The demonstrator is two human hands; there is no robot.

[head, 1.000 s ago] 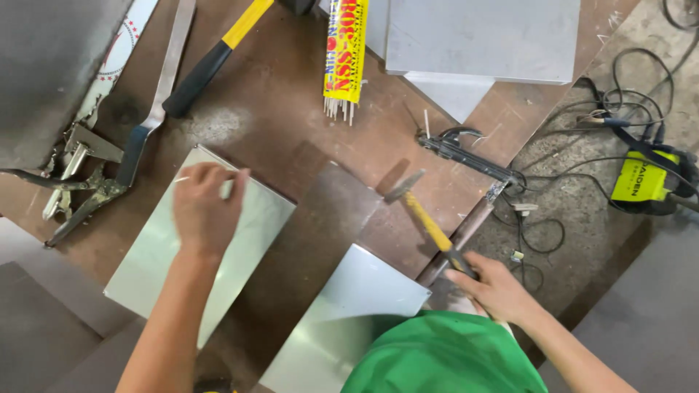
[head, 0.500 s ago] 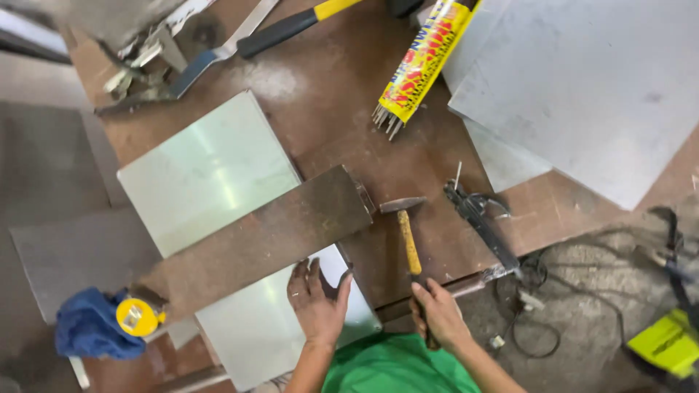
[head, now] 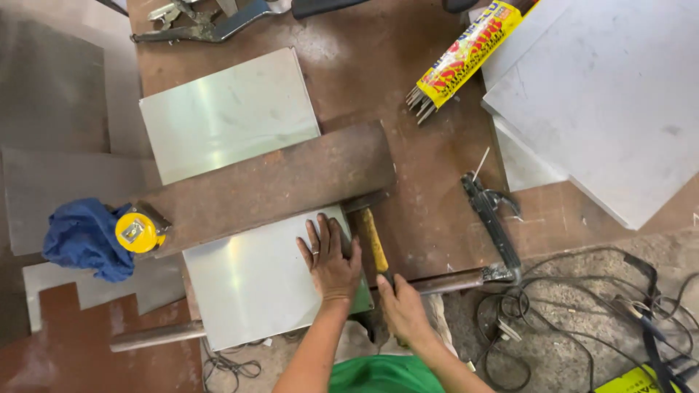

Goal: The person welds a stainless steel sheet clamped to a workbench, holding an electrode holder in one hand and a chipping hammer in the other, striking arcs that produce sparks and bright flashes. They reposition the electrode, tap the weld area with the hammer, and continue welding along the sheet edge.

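The left hand (head: 331, 263) lies flat, fingers spread, pressing on the right edge of a shiny metal sheet (head: 255, 280) at the near side of the brown workbench (head: 408, 94). It grips nothing. The sheet's far edge sits under a rusty steel bar (head: 269, 185) laid across it. The right hand (head: 402, 309) is closed around the yellow-handled hammer (head: 373, 236), whose head rests against the bar's end, just right of the left fingertips. A second sheet (head: 226, 113) lies beyond the bar.
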